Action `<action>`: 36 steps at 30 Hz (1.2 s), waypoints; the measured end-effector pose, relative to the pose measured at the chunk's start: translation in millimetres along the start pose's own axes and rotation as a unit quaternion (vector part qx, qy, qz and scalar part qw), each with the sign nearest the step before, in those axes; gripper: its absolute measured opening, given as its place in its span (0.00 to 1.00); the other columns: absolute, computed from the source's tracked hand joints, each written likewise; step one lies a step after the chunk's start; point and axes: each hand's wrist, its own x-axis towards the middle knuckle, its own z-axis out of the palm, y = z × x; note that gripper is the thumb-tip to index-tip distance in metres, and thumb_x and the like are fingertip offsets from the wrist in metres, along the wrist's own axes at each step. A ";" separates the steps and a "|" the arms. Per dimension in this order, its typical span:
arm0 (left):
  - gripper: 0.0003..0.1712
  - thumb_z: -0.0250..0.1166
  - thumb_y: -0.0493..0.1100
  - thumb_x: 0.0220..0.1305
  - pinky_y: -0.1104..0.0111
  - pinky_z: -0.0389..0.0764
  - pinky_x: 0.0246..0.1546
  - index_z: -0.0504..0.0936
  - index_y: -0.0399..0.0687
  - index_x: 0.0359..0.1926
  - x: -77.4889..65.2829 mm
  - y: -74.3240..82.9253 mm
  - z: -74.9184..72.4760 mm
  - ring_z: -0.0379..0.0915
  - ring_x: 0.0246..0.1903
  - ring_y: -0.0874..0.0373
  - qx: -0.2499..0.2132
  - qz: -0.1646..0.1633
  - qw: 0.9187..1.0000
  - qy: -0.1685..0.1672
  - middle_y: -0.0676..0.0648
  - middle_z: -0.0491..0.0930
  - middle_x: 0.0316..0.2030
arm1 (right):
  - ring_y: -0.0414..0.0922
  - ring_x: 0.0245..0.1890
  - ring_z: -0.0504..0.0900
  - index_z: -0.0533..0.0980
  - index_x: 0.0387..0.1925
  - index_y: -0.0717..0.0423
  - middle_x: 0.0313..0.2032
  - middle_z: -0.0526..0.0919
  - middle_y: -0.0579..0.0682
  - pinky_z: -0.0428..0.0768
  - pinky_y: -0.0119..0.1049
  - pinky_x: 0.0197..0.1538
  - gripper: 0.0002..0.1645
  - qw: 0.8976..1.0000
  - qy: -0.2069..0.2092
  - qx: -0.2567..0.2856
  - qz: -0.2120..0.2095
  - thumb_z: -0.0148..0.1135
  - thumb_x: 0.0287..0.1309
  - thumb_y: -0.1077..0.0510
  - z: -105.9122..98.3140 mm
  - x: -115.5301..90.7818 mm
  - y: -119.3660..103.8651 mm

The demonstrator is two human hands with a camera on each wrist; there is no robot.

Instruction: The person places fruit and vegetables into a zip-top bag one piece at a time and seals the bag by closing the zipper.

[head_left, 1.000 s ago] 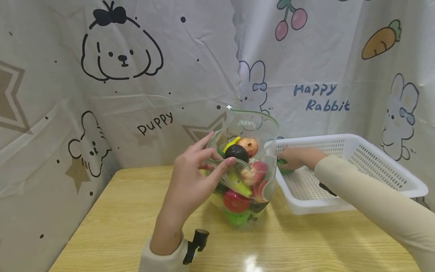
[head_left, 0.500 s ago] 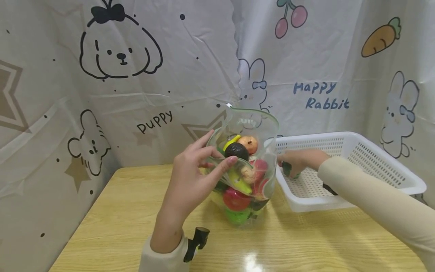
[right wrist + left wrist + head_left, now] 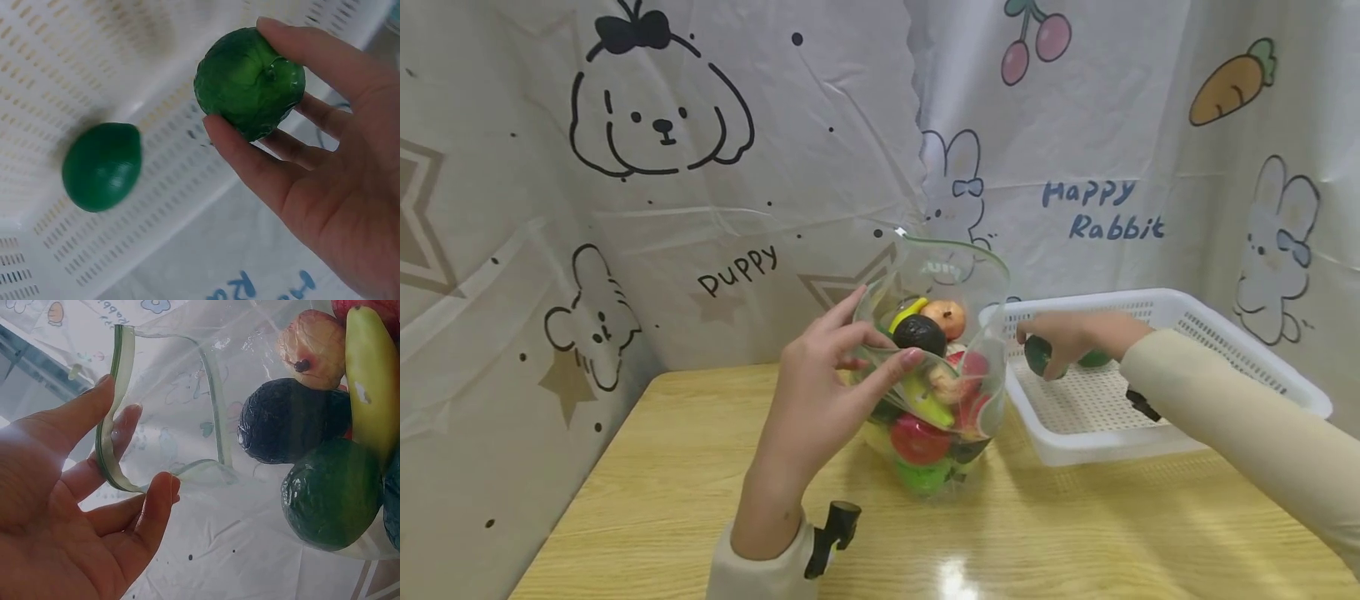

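My left hand point(image 3: 823, 387) pinches the green-edged rim of a clear zip bag point(image 3: 951, 258) between thumb and fingers, and its mouth gapes. Toy fruit fills the bag: a black avocado point(image 3: 921, 335), a yellow banana point(image 3: 370, 381), an orange-brown round fruit point(image 3: 945, 319), a red one point(image 3: 920, 439) and several others. To the right, my right hand point(image 3: 1078, 333) grips a round green toy fruit point(image 3: 247, 84) with wrinkled skin, held over the white basket point(image 3: 1120, 450). A smooth green toy fruit with a pointed tip point(image 3: 103, 167) lies in that basket.
The basket stands right beside the bag on the wooden table point(image 3: 700, 483). Behind them hangs a white cloth point(image 3: 820, 192) printed with cartoon animals. It also closes off the left and right sides.
My right hand has lifted the round green fruit from the basket's left end and shifted slightly right, uncovering the other green fruit. My left hand keeps its hold on the bag rim.
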 end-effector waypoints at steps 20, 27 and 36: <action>0.18 0.63 0.62 0.52 0.64 0.85 0.40 0.82 0.53 0.27 -0.9 4.3 -1.1 0.72 0.55 0.48 -0.004 -0.009 1.000 -0.018 0.41 0.63 0.68 | 0.52 0.50 0.74 0.67 0.59 0.59 0.57 0.70 0.62 0.86 0.49 0.41 0.41 0.942 0.319 -0.003 -0.103 0.71 0.39 0.66 -114.2 -57.0 -69.8; 0.18 0.64 0.61 0.53 0.63 0.85 0.40 0.82 0.51 0.27 -1.3 4.8 -1.7 0.69 0.58 0.46 -0.004 -0.003 1.000 -0.018 0.41 0.62 0.68 | 0.47 0.51 0.75 0.67 0.60 0.57 0.57 0.72 0.58 0.86 0.42 0.42 0.42 0.916 0.361 0.004 -0.175 0.71 0.40 0.66 -144.4 -66.2 -114.1; 0.19 0.63 0.62 0.53 0.64 0.85 0.39 0.82 0.52 0.28 -1.1 5.6 -0.9 0.72 0.55 0.48 0.000 0.006 1.000 -0.019 0.40 0.63 0.67 | 0.46 0.57 0.71 0.66 0.61 0.54 0.59 0.72 0.53 0.76 0.52 0.58 0.37 0.941 0.260 -0.033 -0.215 0.67 0.48 0.55 -141.2 -56.9 -148.5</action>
